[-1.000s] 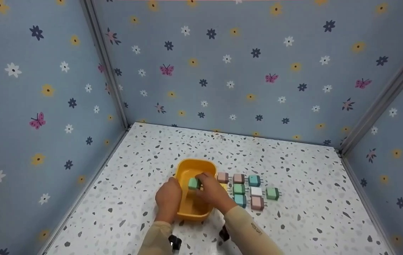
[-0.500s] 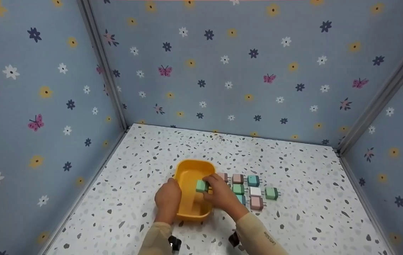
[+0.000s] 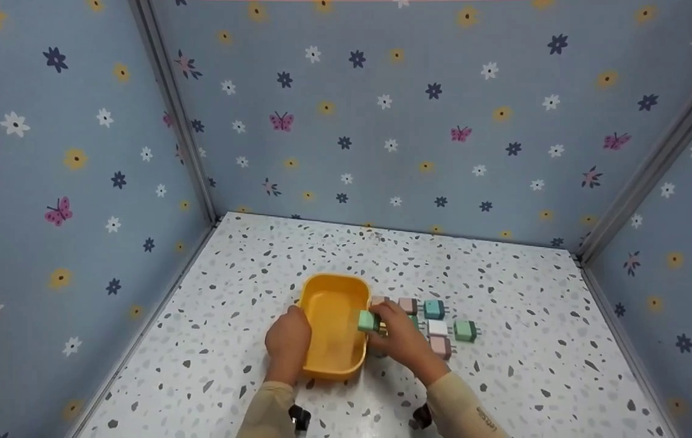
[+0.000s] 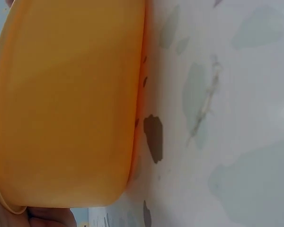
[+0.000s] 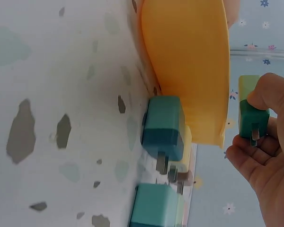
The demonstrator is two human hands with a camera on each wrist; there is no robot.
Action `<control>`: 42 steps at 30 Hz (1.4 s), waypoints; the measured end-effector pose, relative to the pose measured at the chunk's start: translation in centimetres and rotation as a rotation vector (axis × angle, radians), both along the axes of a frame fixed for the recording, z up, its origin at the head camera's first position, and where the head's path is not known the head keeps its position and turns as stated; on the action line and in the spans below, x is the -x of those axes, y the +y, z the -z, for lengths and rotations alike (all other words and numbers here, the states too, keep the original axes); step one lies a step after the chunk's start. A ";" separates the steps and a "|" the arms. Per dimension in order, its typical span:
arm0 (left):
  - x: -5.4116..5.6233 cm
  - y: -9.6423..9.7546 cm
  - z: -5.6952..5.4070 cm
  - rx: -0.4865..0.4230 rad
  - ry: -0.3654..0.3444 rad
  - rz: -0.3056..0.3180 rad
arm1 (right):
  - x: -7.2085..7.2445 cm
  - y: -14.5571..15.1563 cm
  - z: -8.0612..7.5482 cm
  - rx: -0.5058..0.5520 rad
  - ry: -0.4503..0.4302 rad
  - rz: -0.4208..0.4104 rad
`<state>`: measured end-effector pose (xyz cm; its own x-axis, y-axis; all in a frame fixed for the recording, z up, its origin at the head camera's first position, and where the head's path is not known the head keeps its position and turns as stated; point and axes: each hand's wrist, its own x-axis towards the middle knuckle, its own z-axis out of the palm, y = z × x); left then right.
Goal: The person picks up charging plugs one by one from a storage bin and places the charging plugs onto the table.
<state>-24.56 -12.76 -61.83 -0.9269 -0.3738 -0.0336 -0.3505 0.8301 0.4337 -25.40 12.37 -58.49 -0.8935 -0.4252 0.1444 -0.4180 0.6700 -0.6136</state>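
Observation:
A yellow plastic tub (image 3: 334,340) stands on the speckled table. At its left side my left hand (image 3: 288,340) grips the rim; some of its fingers show past the tub's end in the left wrist view. My right hand (image 3: 405,342) pinches a green wall charger (image 3: 367,320) between thumb and fingers, just over the tub's right rim. In the right wrist view the held charger (image 5: 252,113) has its metal prongs pointing away from the tub's side. Part of the charger is covered by the thumb.
Right of the tub, several chargers lie in rows: pink (image 3: 407,305), blue (image 3: 433,309), white (image 3: 437,328), green (image 3: 464,331) and another pink one (image 3: 441,348). A teal charger (image 5: 163,125) lies close against the tub. Flowered panels (image 3: 382,121) enclose the table.
My right hand has moved rightward with the green charger, from inside the tub to its right rim. It now hides some of the chargers there. The left hand keeps its place.

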 end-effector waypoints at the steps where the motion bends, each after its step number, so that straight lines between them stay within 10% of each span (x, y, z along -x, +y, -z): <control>1: 0.0 -0.1 0.0 -0.001 0.001 -0.001 | 0.0 0.2 -0.1 -0.002 -0.002 0.006; 15: -0.3 0.2 -0.4 0.017 -0.015 0.001 | -0.6 3.2 0.0 -0.065 0.128 -0.001; 42: 0.0 0.2 -0.4 0.040 -0.041 0.016 | -0.6 9.8 0.3 -0.024 0.106 0.106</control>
<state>-24.51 -12.52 -61.44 -0.9308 -0.3609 -0.0574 -0.3541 0.8519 0.3858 -24.82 22.19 -58.76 -0.9137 -0.3338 0.2316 -0.4060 0.7276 -0.5530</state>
